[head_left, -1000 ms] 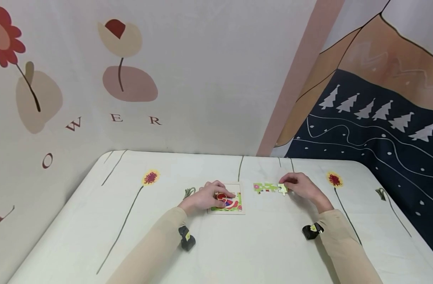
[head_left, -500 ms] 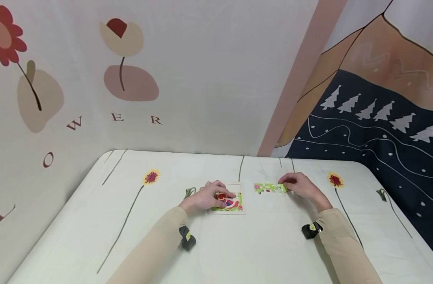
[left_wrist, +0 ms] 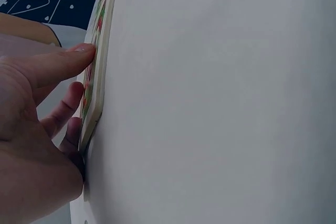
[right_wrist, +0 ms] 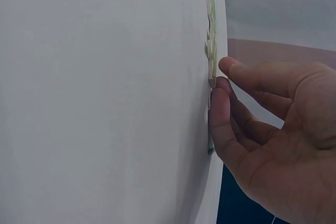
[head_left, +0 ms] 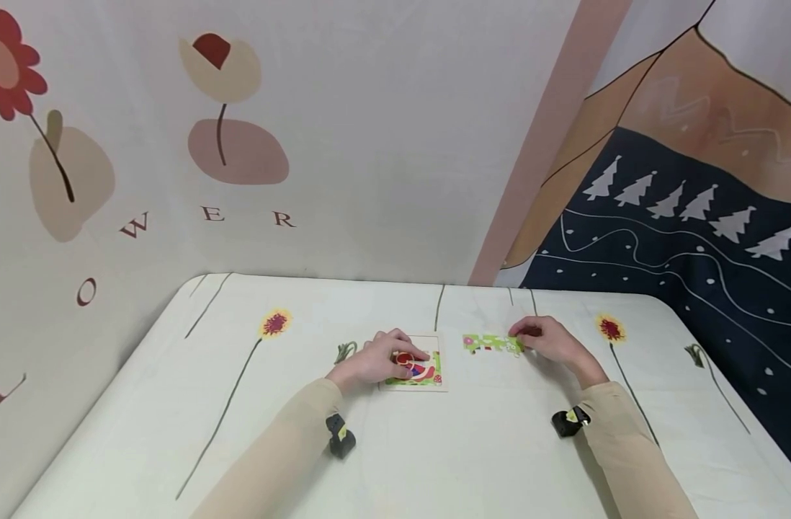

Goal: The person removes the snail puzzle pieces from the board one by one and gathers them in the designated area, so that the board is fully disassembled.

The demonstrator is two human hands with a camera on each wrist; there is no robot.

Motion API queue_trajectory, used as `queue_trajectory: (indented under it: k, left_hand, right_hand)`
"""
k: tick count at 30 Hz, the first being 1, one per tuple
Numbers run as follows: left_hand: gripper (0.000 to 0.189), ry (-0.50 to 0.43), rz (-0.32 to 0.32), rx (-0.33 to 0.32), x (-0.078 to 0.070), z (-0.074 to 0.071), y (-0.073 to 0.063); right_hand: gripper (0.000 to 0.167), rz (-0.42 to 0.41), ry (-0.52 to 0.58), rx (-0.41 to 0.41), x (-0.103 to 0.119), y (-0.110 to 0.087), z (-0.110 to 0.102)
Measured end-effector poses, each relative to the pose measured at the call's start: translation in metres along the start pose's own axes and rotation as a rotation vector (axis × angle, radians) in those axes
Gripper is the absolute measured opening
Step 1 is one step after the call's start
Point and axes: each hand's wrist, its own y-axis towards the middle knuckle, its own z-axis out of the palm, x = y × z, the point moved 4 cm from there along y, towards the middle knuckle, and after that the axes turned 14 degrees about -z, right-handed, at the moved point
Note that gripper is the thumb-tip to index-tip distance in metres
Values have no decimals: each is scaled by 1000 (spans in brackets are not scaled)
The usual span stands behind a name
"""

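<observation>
In the head view, my left hand (head_left: 374, 359) rests on a small jigsaw puzzle (head_left: 428, 373) in a pale wooden tray (head_left: 415, 391). A red, blue and green picture shows past its spread fingers, while the palm covers the left part. To the right, a row of green puzzle pieces (head_left: 483, 342) lies on the table. My right hand (head_left: 552, 340) pinches the puzzle piece (head_left: 515, 345) at the row's right end. The right wrist view shows thumb (right_wrist: 220, 114) and fingertips at the row's end. In the left wrist view, the left thumb (left_wrist: 79, 56) touches the puzzle.
The white tablecloth (head_left: 460, 454) bears printed flowers (head_left: 276, 324). Behind the table hangs pale fabric (head_left: 369, 180), with a dark tree-patterned cloth (head_left: 674, 238) at the right. A black wrist camera (head_left: 341, 436) sits at the left sleeve, another camera (head_left: 569, 422) at the right.
The puzzle piece in my right hand has gone from tilted and shiny to lying level with the row. My left hand has stayed in place on the puzzle.
</observation>
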Motion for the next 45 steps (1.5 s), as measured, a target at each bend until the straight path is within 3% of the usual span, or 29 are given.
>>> queue_trajectory:
  k: [8, 24, 34, 45]
  left_hand:
    - [30, 29, 6, -43, -3, 0, -3]
    - [28, 66, 127, -61, -10, 4, -11]
    - [27, 33, 151, 0, -5, 6, -10]
    - [28, -6, 121, 79, 0, 5, -6]
  right_hand:
    - [19, 17, 9, -27, 4, -2, 1]
    - [15, -177, 36, -12, 33, 7, 19]
    - [12, -259, 85, -2, 47, 16, 37]
    - [13, -309, 126, 50, 65, 23, 55]
